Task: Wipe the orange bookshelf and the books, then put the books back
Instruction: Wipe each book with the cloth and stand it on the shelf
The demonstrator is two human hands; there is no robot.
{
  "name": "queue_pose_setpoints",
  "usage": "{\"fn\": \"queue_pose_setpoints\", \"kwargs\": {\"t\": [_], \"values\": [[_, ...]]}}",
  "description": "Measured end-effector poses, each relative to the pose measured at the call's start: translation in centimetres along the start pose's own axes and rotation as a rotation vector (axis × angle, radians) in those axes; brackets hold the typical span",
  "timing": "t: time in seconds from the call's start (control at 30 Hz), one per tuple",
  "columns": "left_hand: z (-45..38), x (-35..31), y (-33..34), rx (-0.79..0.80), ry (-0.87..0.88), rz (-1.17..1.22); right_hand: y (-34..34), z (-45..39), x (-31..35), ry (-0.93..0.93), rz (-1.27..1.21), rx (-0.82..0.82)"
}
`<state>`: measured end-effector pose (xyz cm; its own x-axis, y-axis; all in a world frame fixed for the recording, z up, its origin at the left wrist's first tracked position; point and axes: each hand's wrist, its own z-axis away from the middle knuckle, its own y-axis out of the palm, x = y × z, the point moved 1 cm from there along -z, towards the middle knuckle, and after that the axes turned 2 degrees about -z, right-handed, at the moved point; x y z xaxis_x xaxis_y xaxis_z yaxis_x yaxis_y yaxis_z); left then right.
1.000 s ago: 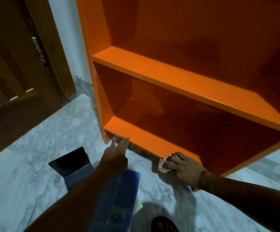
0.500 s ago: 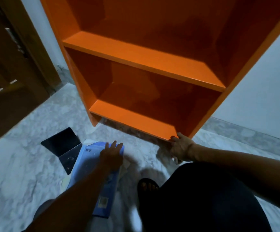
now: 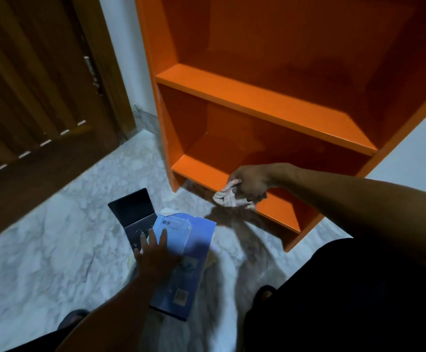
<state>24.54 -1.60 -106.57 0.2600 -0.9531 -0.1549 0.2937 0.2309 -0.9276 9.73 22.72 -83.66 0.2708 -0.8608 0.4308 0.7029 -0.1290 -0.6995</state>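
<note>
While both shelves of the orange bookshelf (image 3: 270, 102) stand bare, we log the scene as follows.

Item one: our right hand (image 3: 251, 182), fingers curled tight around a bunched pale cloth (image 3: 228, 196). We hold it at the front edge of the bottom shelf (image 3: 201, 174); whether the cloth touches the board or hangs just clear of it, we cannot tell.

Item two: our left hand (image 3: 156, 255), fingers spread flat and gripping nothing, palm down on the blue book (image 3: 184, 265). That book lies on the marble floor (image 3: 41, 250) in front of the unit, well apart from any shelf.

Item three: a dark book (image 3: 133, 212), lying partly under the blue one, with the corner of something pale showing between them. How many volumes make up the pile we cannot count from here.

Item four: a wooden door (image 3: 36, 85) to the left, and our dark-clothed knee (image 3: 346, 288) at lower right.

Status, as we judge it: the shelves are emptied, and their clean, even finish suggests the wiping of the bookshelf is largely done, though the lowest edge may want a last pass. The books appear to be next; none shows any sign we can read of having been wiped. Outstanding: wipe each book, then return all of them to the shelves. We put the task near its midpoint.
</note>
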Motion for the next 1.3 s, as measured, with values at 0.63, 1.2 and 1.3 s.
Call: {"fn": "queue_pose_setpoints", "kwargs": {"t": [0.63,1.2,1.3], "values": [[0.5,-0.4,-4.2,-0.087,-0.317,0.325,-0.1,1.5,5.8,-0.11,-1.089,0.023],[-2.0,1.6,-4.4,-0.005,-0.202,0.63,-1.6,2.7,5.8,0.013,-1.394,-0.099],[-1.4,1.4,-4.7,-0.005,-0.135,0.674,-1.5,2.9,5.6,0.036,-1.411,-0.106]]}}
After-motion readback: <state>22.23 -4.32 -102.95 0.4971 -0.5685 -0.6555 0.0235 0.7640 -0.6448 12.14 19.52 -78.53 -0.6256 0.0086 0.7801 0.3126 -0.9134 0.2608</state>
